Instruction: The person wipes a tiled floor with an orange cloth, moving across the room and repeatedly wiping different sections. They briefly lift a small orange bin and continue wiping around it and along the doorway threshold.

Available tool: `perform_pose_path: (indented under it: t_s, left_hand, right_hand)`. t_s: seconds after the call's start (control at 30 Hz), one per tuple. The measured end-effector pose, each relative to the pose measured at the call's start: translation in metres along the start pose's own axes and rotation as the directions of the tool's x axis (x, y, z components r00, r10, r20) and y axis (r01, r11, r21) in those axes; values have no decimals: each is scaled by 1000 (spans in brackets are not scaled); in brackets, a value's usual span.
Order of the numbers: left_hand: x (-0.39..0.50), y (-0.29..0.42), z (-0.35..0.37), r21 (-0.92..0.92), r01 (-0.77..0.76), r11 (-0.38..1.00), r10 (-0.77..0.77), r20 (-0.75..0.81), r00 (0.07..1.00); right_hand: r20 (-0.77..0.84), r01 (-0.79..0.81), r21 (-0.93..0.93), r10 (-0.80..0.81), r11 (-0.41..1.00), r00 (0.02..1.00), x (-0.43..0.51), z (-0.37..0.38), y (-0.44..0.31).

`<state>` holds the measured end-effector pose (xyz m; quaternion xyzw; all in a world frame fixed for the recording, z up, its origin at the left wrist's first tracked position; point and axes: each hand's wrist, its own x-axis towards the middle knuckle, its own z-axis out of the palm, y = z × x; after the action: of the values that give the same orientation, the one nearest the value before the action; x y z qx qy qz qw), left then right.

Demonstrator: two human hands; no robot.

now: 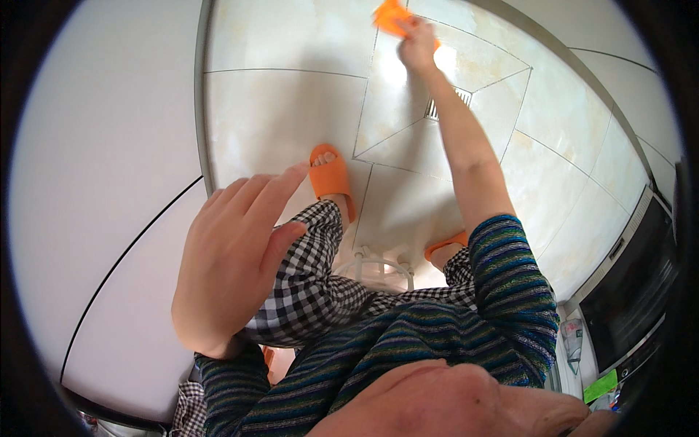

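Observation:
At the top of the view my right hand (419,45) reaches far forward, shut on an orange cloth (391,16). The cloth is blurred, and it is near or on the tiled floor (284,114); contact cannot be told. Below that hand, a metal floor drain (449,104) is partly covered by my forearm. My left hand (240,251) is held up over my left thigh, empty, fingers loosely extended and thumb apart. Orange slippers (329,177) are on both feet, planted wide on the floor.
White panels (109,136) rise along the left side. Between my legs are white curved tubes (377,265). At right stands an appliance with a dark glass door (628,284), beside a clear bottle (572,341) and a green item (599,387).

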<state>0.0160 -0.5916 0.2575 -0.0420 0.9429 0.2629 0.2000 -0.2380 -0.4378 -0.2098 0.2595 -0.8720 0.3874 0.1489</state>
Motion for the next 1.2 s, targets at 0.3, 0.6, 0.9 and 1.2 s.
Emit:
perform_pose_path:
  t_s: [0.3, 0.6, 0.9, 1.2]
  left_hand:
    - [8, -50, 3, -183, -25, 983, 11, -78, 997]
    - [83, -129, 84, -166, 98, 981, -82, 102, 991]
    - [117, -171, 144, -76, 186, 980, -170, 179, 969]
    - [118, -184, 176, -91, 131, 987, -117, 150, 982]
  right_hand:
    - [616, 62, 437, -350, 897, 706, -234, -98, -144]
    - [-63, -187, 32, 188, 982, 980, -17, -90, -1]
    - [495, 22, 450, -270, 893, 826, -244, -88, -127]
    - [166, -530, 514, 528, 674, 833, -19, -64, -66]
